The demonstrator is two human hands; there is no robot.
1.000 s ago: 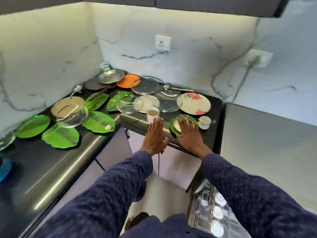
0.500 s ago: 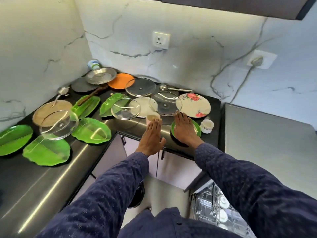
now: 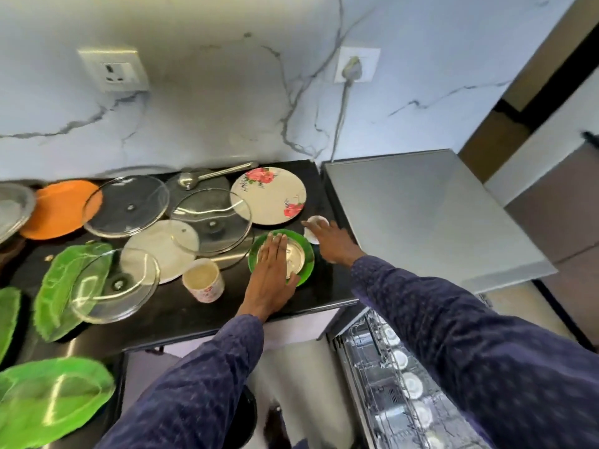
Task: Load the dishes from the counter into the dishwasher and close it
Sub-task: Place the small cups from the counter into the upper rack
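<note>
A person's left hand (image 3: pixel 274 270) now lies flat, fingers straight, on a small steel plate (image 3: pixel 293 256) that sits inside a green plate (image 3: pixel 308 254) near the front right corner of the black worktop (image 3: pixel 327 286). Half a second ago it hovered short of a cup, while the right hand covered this same green plate. The right hand (image 3: pixel 327 238) has since shifted outward to a small white cup (image 3: pixel 315 225) at the worktop's right edge; its fingers reach over the cup, but whether they have closed on it cannot be told through the blur.

The swap suggests two dishes are about to be lifted at once, an early step, since the worktop is crowded and nothing is yet in hand. The dishwasher (image 3: pixel 389 367) stands open below right, its wire rack already holding a row of small white pieces.

The green plate looks like glossy plastic, round and shallow; the steel plate in it is thin and reflective, likely slippery under a flat palm. Just behind lies a cream plate with red flowers (image 3: pixel 269 196). To the left, clear glass lids (image 3: pixel 210 222) with metal rims overlap one another beside a beige paper-look tumbler (image 3: pixel 203 280). Further left are leaf-shaped green trays (image 3: pixel 61 286), an orange plate (image 3: pixel 58 209) and a steel ladle (image 3: pixel 207 176) against the marbled wall.
</note>
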